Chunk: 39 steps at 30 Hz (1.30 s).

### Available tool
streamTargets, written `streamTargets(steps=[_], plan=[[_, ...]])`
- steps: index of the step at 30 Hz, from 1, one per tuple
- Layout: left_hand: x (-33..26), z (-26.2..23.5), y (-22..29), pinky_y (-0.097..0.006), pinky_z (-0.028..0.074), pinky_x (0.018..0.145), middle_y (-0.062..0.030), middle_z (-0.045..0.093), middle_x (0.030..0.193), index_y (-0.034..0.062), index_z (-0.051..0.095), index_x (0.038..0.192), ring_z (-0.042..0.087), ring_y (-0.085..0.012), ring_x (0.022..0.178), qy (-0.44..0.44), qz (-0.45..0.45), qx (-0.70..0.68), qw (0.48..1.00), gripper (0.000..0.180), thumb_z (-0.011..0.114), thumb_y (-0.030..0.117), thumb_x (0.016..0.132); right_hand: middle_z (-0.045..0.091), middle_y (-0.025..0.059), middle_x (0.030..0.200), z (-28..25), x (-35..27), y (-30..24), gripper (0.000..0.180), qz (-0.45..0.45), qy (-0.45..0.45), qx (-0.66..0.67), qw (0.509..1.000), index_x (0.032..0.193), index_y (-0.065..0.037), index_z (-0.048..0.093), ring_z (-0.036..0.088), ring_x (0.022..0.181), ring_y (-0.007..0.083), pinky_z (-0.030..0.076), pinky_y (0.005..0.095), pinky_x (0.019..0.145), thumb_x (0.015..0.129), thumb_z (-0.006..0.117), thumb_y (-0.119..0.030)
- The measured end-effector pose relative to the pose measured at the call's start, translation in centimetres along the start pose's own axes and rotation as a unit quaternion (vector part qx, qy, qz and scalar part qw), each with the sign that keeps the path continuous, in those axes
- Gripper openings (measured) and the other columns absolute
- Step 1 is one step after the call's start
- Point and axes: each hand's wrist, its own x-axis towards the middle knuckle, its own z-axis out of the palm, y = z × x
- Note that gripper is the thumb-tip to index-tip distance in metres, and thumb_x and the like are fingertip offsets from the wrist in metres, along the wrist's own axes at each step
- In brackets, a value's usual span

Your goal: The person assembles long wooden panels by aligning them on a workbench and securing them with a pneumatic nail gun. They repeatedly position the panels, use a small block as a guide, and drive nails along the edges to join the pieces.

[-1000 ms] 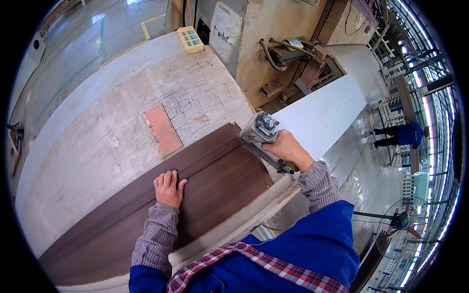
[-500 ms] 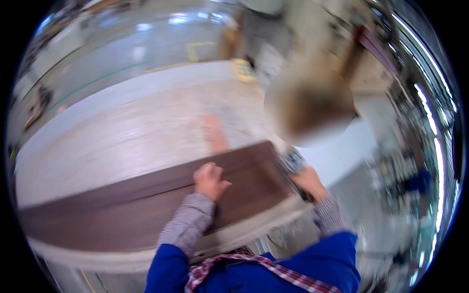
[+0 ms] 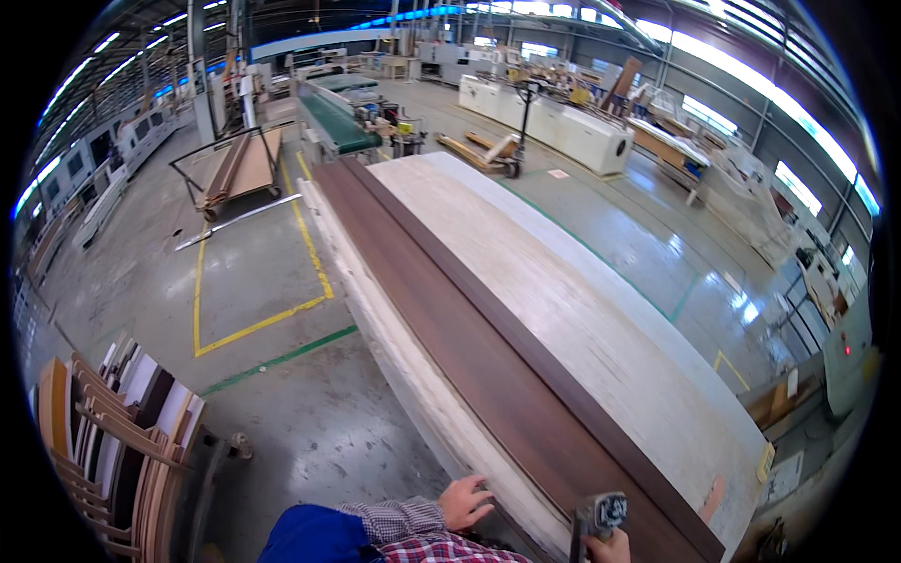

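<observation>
A long, dark-brown wood-look panel (image 3: pixel 479 361) is lying lengthwise on a pale, wide-topped workbench (image 3: pixel 587 328), with a narrow, darker brown strip (image 3: pixel 558 394) already running along its right side. Whether anything is fastening the strip — and so how much is left — I cannot tell. At the panel's near end, the right hand (image 3: pixel 610 546) is gripping a grey metal hand tool (image 3: pixel 599 511), fingers wrapping its handle. Left of the panel, the left hand (image 3: pixel 465 503) is hovering — fingers loosely spreading, holding nothing visible.
</observation>
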Motion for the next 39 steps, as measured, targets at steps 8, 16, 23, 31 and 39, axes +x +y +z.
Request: streamTargets(steps=[8, 16, 23, 31, 39], plan=[[-5.9, -6.5, -12.8, -0.036, 0.047, 0.079, -0.0155, 0.048, 0.113, 0.0055, 0.062, 0.1, 0.055, -0.0284, 0.097, 0.062, -0.185, -0.073, 0.978, 0.034, 0.062, 0.032, 0.078, 0.059, 0.0033, 0.06, 14.3, 15.7, -12.6, 0.028, -0.111, -0.154, -0.115, 0.975, 0.087, -0.001, 0.058, 0.056, 0.054, 0.011, 0.044, 0.0271, 0.053, 0.073, 0.07, -0.022], [-2.0, -18.5, -32.1, -0.036, 0.048, 0.078, -0.0138, 0.049, 0.11, 0.0101, 0.062, 0.099, 0.056, -0.0278, 0.093, 0.069, -0.211, -0.02, 0.975, 0.03, 0.062, 0.032, 0.078, 0.058, 0.003, 0.064, 28.3, 27.5, -29.0, 0.028, -0.125, -0.265, -0.061, 0.954, 0.093, 0.001, 0.054, 0.054, 0.052, 0.0093, 0.042, 0.0235, 0.05, 0.08, 0.065, -0.021], [7.3, -35.5, -40.3, -0.039, 0.048, 0.072, -0.0112, 0.052, 0.108, 0.0094, 0.06, 0.1, 0.059, -0.0297, 0.084, 0.105, -0.19, 0.054, 0.975, 0.026, 0.058, 0.026, 0.081, 0.054, 0.0022, 0.062, 38.9, 38.5, -44.3, 0.025, -0.176, -0.308, -0.002, 0.935, 0.09, 0.0, 0.051, 0.05, 0.05, 0.0086, 0.04, 0.0234, 0.046, 0.082, 0.063, -0.02], [19.6, -52.6, -57.7, -0.039, 0.044, 0.085, -0.0182, 0.058, 0.104, 0.0014, 0.059, 0.103, 0.055, -0.034, 0.098, 0.188, -0.202, 0.099, 0.956, 0.029, 0.056, 0.023, 0.084, 0.063, 0.0127, 0.084, 48.7, 48.1, -58.0, 0.041, -0.245, -0.222, -0.07, 0.941, 0.105, 0.003, 0.053, 0.059, 0.075, 0.02, 0.046, 0.0319, 0.07, 0.079, 0.066, -0.026], [43.6, -67.0, -81.7, -0.041, 0.023, 0.106, -0.0206, 0.029, 0.139, -0.0034, 0.034, 0.13, 0.027, -0.0334, 0.13, 0.141, -0.114, 0.169, 0.969, 0.054, 0.045, 0.031, 0.09, 0.063, 0.0149, 0.082, 58.9, 54.5, -69.1, 0.035, -0.17, -0.152, -0.11, 0.967, 0.099, 0.001, 0.058, 0.06, 0.074, 0.0218, 0.046, 0.0319, 0.07, 0.077, 0.067, -0.025]])
